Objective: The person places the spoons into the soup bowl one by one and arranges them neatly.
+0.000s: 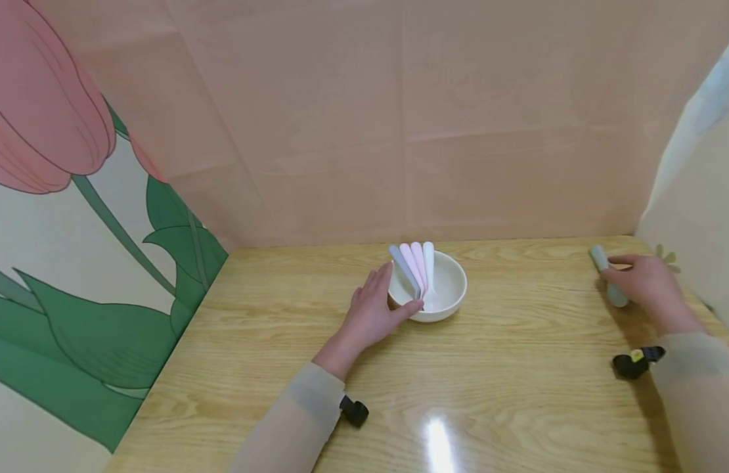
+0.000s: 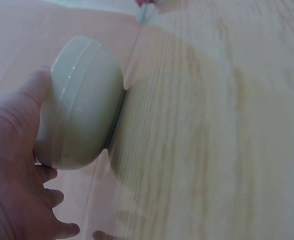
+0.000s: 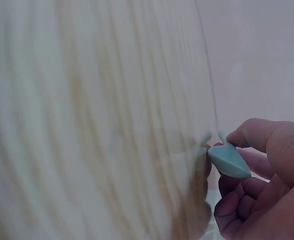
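A white bowl [image 1: 453, 299] stands on the wooden table with several spoons [image 1: 420, 266] leaning in it, handles up: grey-blue, pink and white. My left hand [image 1: 373, 312] holds the bowl by its left and near side, thumb at the front rim, fingers along the left. The left wrist view shows the thumb against the bowl's outer wall [image 2: 89, 105]. Far to the right, my right hand [image 1: 642, 282] pinches a pale green spoon [image 1: 616, 297] between thumb and fingers, low over the table. In the right wrist view, the spoon's rounded end [image 3: 230, 161] faces the camera.
The wooden table [image 1: 518, 381] ends at a pinkish cloth backdrop [image 1: 429, 131] behind the bowl. A panel with a printed tulip [image 1: 51, 118] stands along the left side, and a pale panel [image 1: 707, 217] along the right, close to my right hand.
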A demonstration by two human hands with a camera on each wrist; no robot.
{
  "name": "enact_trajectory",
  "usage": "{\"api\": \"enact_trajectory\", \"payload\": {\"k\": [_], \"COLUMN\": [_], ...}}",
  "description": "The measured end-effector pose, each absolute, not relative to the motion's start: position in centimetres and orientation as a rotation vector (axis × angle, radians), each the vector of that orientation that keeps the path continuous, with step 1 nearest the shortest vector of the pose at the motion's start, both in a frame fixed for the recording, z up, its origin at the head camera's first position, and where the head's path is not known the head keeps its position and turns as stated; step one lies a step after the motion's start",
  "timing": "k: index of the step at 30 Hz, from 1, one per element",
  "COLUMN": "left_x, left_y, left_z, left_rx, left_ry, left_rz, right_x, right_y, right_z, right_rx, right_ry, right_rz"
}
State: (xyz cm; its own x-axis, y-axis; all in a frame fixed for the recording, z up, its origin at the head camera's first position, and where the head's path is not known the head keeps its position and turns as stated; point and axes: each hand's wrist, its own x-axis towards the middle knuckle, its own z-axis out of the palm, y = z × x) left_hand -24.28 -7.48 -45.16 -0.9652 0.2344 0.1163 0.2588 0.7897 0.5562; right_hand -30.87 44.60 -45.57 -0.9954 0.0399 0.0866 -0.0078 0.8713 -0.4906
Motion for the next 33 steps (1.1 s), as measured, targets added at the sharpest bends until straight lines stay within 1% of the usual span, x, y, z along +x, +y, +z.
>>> {"api": "enact_trajectory", "payload": {"k": [10,17,25,33], "left_x": [-24.1,-24.2,-24.2,-24.2], "left_y": [-7.5,-7.5,-7.7,-7.9], "left_z": [-45.0,-45.1,-45.0,-45.3], "left_rx": [-0.399,-0.401,-0.409,-0.400], "left_ry": [-2.938,-2.942,-2.941,-2.940], "left_rz": [-0.925,-0.906,-0.909,-0.907], "right_x": [-30.7,-30.9,-30.9,-30.3], "right_y": [43.2,41.9,39.1,35.3], "right_z": [-45.8,-45.6,-44.9,-43.6], "right_rx": [0.017,0.019,0.033,0.131], "right_ry": [-2.837,-2.816,-2.807,-2.747], "right_rz": [1.010,1.054,1.135,1.263]}}
